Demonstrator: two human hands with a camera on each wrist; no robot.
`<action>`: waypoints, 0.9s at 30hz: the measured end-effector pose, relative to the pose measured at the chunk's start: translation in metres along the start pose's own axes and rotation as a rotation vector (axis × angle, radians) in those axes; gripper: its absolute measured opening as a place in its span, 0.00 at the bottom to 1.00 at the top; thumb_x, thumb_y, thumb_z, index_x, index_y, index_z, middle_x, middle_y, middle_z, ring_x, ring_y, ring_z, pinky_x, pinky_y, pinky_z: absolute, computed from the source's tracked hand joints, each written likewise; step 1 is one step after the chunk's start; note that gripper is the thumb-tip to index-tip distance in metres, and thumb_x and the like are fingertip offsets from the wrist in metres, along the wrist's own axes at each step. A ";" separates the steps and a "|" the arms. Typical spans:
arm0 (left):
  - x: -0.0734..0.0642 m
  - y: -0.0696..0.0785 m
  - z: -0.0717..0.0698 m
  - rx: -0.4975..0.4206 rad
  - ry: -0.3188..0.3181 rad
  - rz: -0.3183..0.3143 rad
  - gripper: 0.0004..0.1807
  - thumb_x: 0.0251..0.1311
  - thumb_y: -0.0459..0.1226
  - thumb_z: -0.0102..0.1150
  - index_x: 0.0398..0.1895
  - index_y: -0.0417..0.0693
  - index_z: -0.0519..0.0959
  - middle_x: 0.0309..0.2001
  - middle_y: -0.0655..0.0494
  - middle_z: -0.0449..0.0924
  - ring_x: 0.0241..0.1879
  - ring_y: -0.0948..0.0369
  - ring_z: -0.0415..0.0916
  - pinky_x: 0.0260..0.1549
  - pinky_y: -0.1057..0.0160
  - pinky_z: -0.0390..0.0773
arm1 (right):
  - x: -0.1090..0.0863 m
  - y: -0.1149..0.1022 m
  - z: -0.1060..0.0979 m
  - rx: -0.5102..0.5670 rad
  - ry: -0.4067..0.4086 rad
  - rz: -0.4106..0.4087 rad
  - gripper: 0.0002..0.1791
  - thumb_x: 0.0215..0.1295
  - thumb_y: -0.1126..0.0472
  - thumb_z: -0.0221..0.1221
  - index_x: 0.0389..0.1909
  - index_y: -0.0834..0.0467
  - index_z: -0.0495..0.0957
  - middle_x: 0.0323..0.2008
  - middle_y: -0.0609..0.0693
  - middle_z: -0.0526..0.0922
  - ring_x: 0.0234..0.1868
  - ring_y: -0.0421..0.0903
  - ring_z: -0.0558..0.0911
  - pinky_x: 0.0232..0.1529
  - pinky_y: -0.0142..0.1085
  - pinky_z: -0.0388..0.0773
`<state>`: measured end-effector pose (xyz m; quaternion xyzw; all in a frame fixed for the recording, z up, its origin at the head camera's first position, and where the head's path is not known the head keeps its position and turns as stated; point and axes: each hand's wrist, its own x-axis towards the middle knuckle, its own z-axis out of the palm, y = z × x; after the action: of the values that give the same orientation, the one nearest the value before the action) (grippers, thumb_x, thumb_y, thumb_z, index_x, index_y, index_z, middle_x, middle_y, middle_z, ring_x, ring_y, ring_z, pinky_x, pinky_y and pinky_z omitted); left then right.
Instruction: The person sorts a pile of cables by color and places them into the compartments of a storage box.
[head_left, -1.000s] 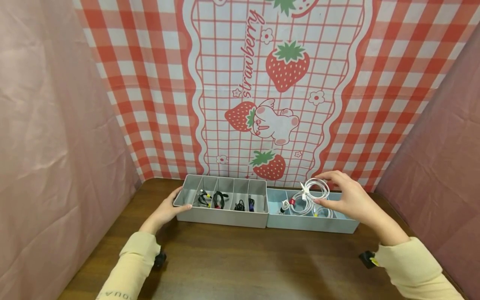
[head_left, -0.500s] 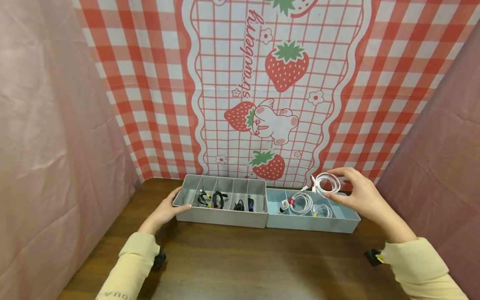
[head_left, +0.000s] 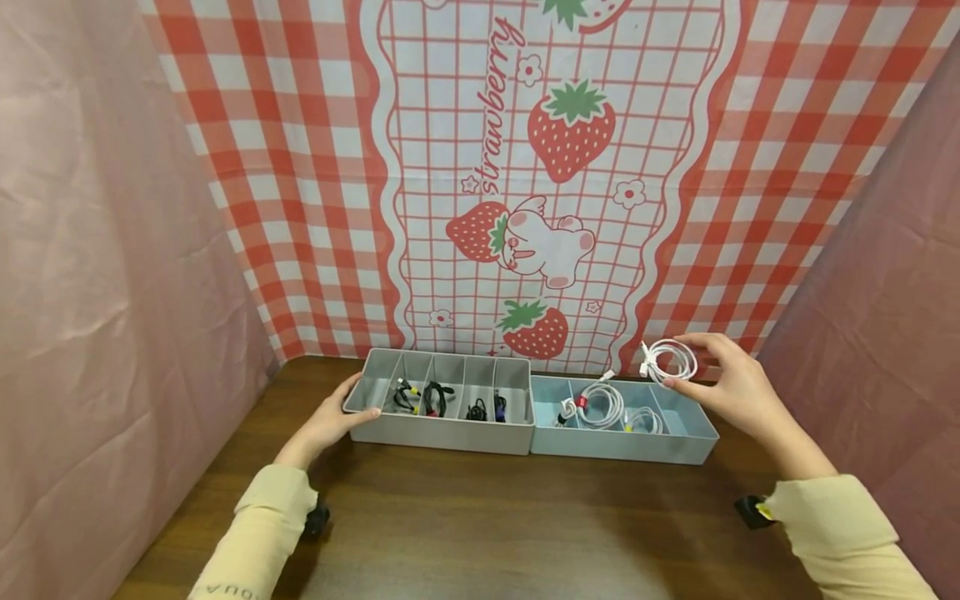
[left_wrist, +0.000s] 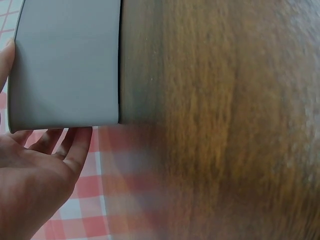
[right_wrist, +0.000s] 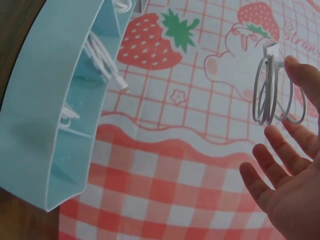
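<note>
In the head view, my right hand (head_left: 738, 387) pinches a coiled white cable (head_left: 650, 363) between thumb and fingers. The coil hangs above the right part of a light blue divided box (head_left: 622, 446). In the right wrist view the coil (right_wrist: 270, 92) is near my thumb and index finger; the other fingers are spread. My left hand (head_left: 326, 427) holds the left end of a grey divided box (head_left: 442, 434), thumb at the front rim, fingers against the end wall. In the left wrist view the grey box's wall (left_wrist: 67, 65) hides some fingertips.
Several dark cables, including a black coil (head_left: 435, 400), lie in the grey box. The blue box holds a white cable with a red tie (head_left: 582, 402) and others. Both boxes stand end to end on a wooden table (head_left: 480, 517), before a strawberry-patterned cloth (head_left: 315, 208).
My right hand has lifted the white cable coil up and to the right, away from the red-tied cable. My left hand stays on the grey box.
</note>
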<state>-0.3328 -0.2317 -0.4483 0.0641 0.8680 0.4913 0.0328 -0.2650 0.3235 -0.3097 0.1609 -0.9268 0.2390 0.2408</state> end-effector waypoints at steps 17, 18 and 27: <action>0.000 0.001 0.000 0.015 -0.005 -0.001 0.48 0.59 0.47 0.61 0.75 0.47 0.44 0.71 0.34 0.47 0.69 0.40 0.49 0.63 0.38 0.53 | -0.008 0.033 0.004 -0.003 0.043 0.086 0.34 0.49 0.51 0.71 0.56 0.61 0.72 0.47 0.59 0.76 0.41 0.46 0.75 0.34 0.19 0.67; 0.000 0.001 0.000 0.015 -0.004 0.002 0.48 0.59 0.47 0.62 0.75 0.47 0.44 0.71 0.34 0.48 0.69 0.40 0.49 0.63 0.39 0.53 | -0.008 0.034 0.004 -0.003 0.045 0.089 0.34 0.49 0.51 0.71 0.56 0.60 0.73 0.47 0.59 0.76 0.39 0.41 0.75 0.33 0.19 0.67; 0.001 -0.001 0.000 -0.007 0.003 0.009 0.50 0.56 0.49 0.63 0.75 0.47 0.45 0.70 0.34 0.52 0.65 0.42 0.56 0.62 0.41 0.56 | -0.011 0.047 0.011 -0.022 0.058 0.115 0.33 0.49 0.51 0.71 0.54 0.61 0.73 0.46 0.60 0.76 0.37 0.40 0.72 0.32 0.28 0.69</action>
<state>-0.3335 -0.2319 -0.4489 0.0674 0.8660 0.4945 0.0294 -0.2798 0.3585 -0.3412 0.0979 -0.9297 0.2467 0.2552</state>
